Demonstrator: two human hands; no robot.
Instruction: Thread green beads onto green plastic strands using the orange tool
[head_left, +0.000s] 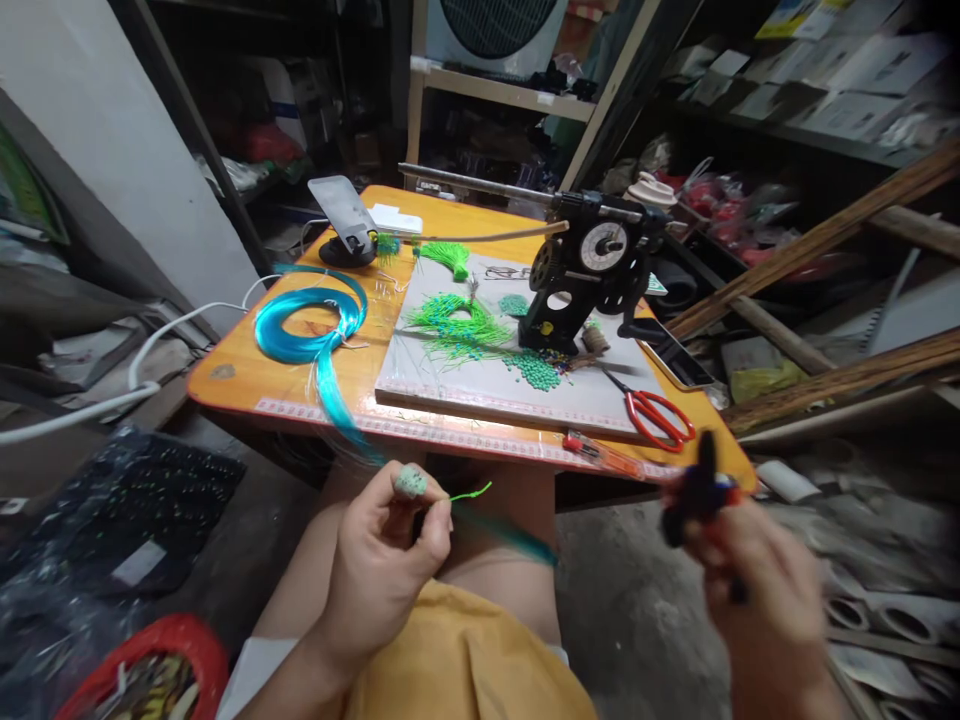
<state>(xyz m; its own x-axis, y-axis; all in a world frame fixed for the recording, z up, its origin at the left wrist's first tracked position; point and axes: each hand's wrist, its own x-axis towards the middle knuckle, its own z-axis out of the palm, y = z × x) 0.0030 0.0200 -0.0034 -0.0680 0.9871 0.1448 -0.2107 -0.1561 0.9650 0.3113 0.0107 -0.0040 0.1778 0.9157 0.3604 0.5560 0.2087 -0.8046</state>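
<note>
On the orange wooden desk [217, 345], a coil of glossy blue strands [289, 335] is lying at left, its tail hanging over the front edge. Above my lap, my left grip [379, 560] is pinching a knotted bright-green thread [472, 493] between thumb and fingers, apparently leaving its free end exposed. The thread's long axis is running roughly sideways, its tip pointing right and slightly upward. A speckled pale-green piece [410, 483] is resting among those fingers. At right, my right grip [761, 575] is closing around a dark, red-marked tool [697, 505], probably for control; blur is obscuring its type.
</note>
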